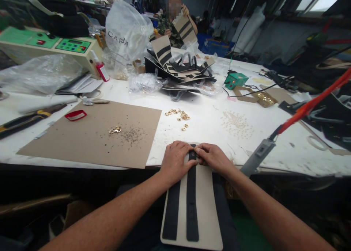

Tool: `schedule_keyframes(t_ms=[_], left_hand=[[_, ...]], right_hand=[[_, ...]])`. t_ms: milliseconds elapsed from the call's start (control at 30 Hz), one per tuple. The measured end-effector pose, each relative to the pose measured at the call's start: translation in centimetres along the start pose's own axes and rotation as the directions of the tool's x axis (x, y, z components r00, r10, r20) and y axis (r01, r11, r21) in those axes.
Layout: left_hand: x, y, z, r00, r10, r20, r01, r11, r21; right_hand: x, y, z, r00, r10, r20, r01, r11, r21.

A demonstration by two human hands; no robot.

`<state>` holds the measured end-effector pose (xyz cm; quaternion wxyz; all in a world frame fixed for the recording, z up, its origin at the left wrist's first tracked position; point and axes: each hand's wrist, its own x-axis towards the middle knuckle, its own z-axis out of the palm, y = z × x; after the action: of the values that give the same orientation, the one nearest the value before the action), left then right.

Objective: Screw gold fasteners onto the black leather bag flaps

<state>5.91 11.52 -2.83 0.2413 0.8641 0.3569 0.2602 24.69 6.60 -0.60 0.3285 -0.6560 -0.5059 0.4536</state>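
A beige panel [207, 207] with black stripes lies lengthwise over my lap, its far end at the table edge. My left hand [177, 159] holds that far end, fingers across the top and thumb on the middle black strip [192, 185]. A small round metal fitting [193, 153] shows on this strip between my hands. Right beside the fitting, my right hand [213, 156] is closed in a pinch against the panel; whatever its fingertips hold is hidden. Beyond my hands lie several small gold-coloured metal clasps [185, 116] on the white table [203, 132].
Brown cardboard [131, 116] at left carries dark bits and gold pieces. Pale small parts [237, 124] are scattered at right. A grey tool [259, 156] with an orange-wrapped cord hangs by my right arm. Striped panels [181, 70] are piled behind; another person [175, 28] holds one.
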Motion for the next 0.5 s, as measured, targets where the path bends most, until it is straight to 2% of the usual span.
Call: schedule_keyframes(t_ms=[100, 167, 200, 233, 267, 333, 367, 400, 433, 467, 500], left_hand=[[0.1, 0.0, 0.0, 1.000, 0.005, -0.014, -0.005, 1.000, 0.002], [0.1, -0.1, 0.0, 1.000, 0.008, -0.015, -0.008, 1.000, 0.001], [0.1, -0.1, 0.0, 1.000, 0.009, -0.014, -0.009, 1.000, -0.001], [0.2, -0.1, 0.0, 1.000, 0.009, -0.012, -0.009, 1.000, -0.003], [0.2, -0.1, -0.1, 1.000, 0.007, -0.010, -0.007, 1.000, -0.005], [0.2, -0.1, -0.1, 1.000, 0.004, -0.007, -0.004, 1.000, -0.009], [0.2, -0.2, -0.1, 1.000, 0.004, -0.004, -0.004, 1.000, -0.009], [0.2, -0.2, -0.1, 1.000, 0.006, -0.002, -0.006, 1.000, -0.008], [0.2, -0.2, -0.1, 1.000, 0.007, -0.001, -0.007, 1.000, -0.007], [0.2, -0.2, -0.1, 1.000, 0.007, -0.001, -0.007, 1.000, -0.006], [0.2, -0.2, 0.0, 1.000, 0.007, 0.000, -0.007, 1.000, -0.005]], right_hand=[[-2.0, -0.4, 0.2, 0.983, -0.008, -0.181, 0.017, 0.999, 0.048], [-4.4, -0.5, 0.0, 0.931, -0.005, -0.364, 0.033, 0.997, 0.072], [-5.7, -0.4, -0.3, 0.889, -0.001, -0.457, 0.041, 0.996, 0.076], [-7.2, -0.1, -0.6, 0.831, 0.002, -0.556, 0.046, 0.996, 0.072], [-8.5, 0.4, -1.1, 0.750, 0.006, -0.662, 0.047, 0.997, 0.063], [-10.8, 2.0, -2.4, 0.507, 0.019, -0.862, 0.042, 0.998, 0.047], [-11.5, 3.0, -3.2, 0.390, 0.030, -0.920, 0.033, 0.998, 0.047], [-12.0, 4.0, -3.9, 0.307, 0.044, -0.951, 0.021, 0.998, 0.053], [-12.1, 5.0, -4.7, 0.277, 0.063, -0.959, 0.003, 0.998, 0.066], [-11.9, 5.8, -5.3, 0.298, 0.085, -0.951, -0.023, 0.996, 0.082], [-11.5, 6.5, -5.9, 0.348, 0.106, -0.932, -0.065, 0.994, 0.088]])
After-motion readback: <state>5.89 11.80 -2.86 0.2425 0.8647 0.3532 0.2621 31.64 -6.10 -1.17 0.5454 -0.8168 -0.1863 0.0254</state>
